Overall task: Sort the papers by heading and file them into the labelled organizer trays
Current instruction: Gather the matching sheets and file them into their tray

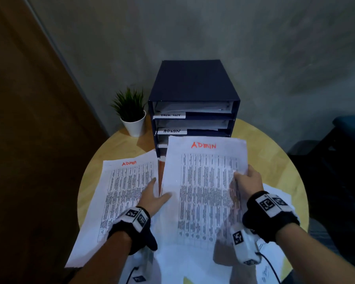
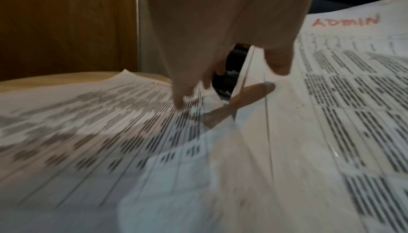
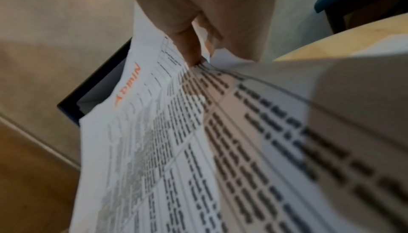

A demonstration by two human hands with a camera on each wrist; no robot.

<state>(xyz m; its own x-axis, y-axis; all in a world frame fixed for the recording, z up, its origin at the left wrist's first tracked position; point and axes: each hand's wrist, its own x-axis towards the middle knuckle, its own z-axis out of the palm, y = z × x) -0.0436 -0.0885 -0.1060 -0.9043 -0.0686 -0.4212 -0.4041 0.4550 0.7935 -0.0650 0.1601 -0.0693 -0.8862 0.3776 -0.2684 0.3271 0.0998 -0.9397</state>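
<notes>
A printed sheet headed ADMIN (image 1: 203,181) is lifted off the table, and my right hand (image 1: 246,179) pinches its right edge, thumb on top (image 3: 187,48). A second ADMIN sheet (image 1: 127,191) lies flat at the left. My left hand (image 1: 154,193) lies between the two with straight fingers, fingertips (image 2: 178,102) on the flat sheet and thumb at the lifted sheet's left edge. The dark blue organizer (image 1: 193,89) stands behind, its trays labelled; the second label reads ADMIN (image 1: 172,131). The lifted sheet hides the lower trays.
A round wooden table (image 1: 275,152) carries everything. A small potted plant (image 1: 132,117) stands left of the organizer. More loose papers (image 1: 275,253) lie under and right of my wrists. A wooden door (image 1: 29,119) is at the left, a dark chair (image 1: 346,140) at the right.
</notes>
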